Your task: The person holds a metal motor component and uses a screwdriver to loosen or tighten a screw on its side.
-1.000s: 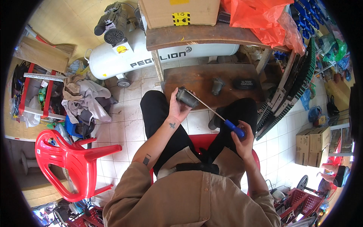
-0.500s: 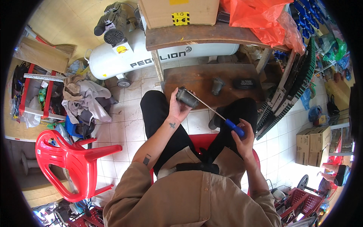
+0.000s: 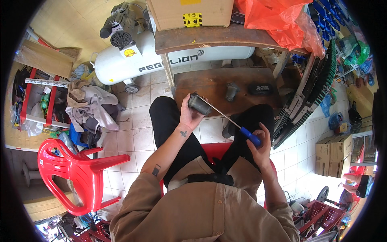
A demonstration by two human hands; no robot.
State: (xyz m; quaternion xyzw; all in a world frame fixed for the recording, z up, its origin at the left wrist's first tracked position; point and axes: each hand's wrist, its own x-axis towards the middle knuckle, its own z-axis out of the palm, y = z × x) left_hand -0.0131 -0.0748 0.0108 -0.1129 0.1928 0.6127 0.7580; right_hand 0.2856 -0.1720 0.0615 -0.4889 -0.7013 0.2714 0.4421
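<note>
Above my lap, my left hand (image 3: 189, 115) is closed around a dark grey cylindrical part (image 3: 200, 105), its kind unclear. My right hand (image 3: 261, 146) grips a screwdriver (image 3: 250, 136) by its blue handle, index finger lifted off it. The long metal shaft slants up and left, and its tip meets the upper edge of the cylinder near my left fingers. Just what the tip touches is too small to make out. Beyond my knees, a second dark part (image 3: 232, 92) and a flat black case (image 3: 260, 88) lie on a low brown wooden board (image 3: 201, 80).
A white air compressor (image 3: 121, 60) stands behind the wooden bench (image 3: 217, 37), which bears a cardboard box (image 3: 189, 14) and an orange plastic bag (image 3: 274, 22). To my left is a red plastic chair (image 3: 72, 173). Long black toothed strips (image 3: 308, 94) lean at the right, near stacked cartons (image 3: 333, 155).
My right index finger has lifted a little from the screwdriver handle. The cylinder and my left hand have hardly moved.
</note>
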